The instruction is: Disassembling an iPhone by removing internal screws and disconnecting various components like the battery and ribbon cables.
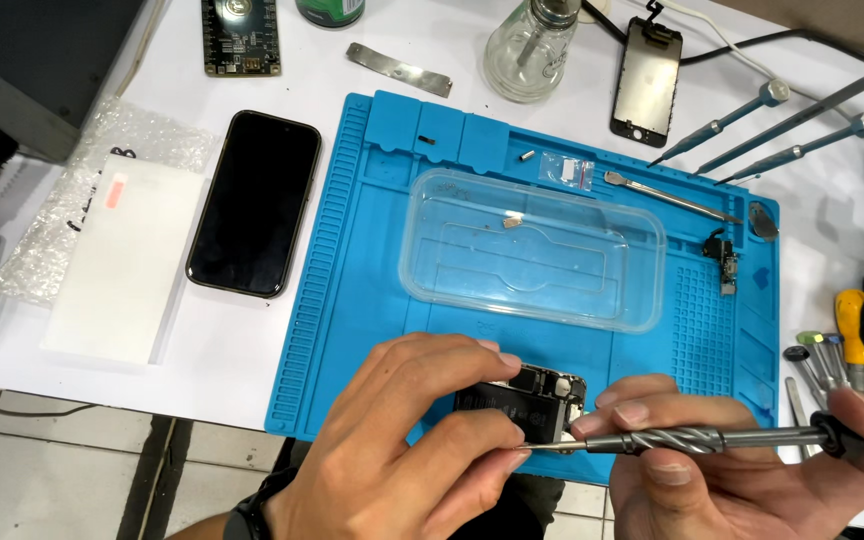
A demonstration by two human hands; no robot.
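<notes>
My left hand (407, 445) grips an opened phone body (532, 402) with its black battery and small parts showing, held over the near edge of a blue repair mat (352, 300). My right hand (752, 470) holds a grey metal screwdriver (692, 438) lying sideways, its tip touching the phone's lower right corner beside my left thumb.
A clear plastic tray (532, 250) sits mid-mat. A black phone (255, 203) and a white screen-protector sheet (127, 255) lie to the left. A detached screen (646, 82), a glass bottle (532, 48), several screwdrivers (772, 125), a spudger (667, 195), a circuit board (241, 37) and a metal strip (399, 69) lie beyond.
</notes>
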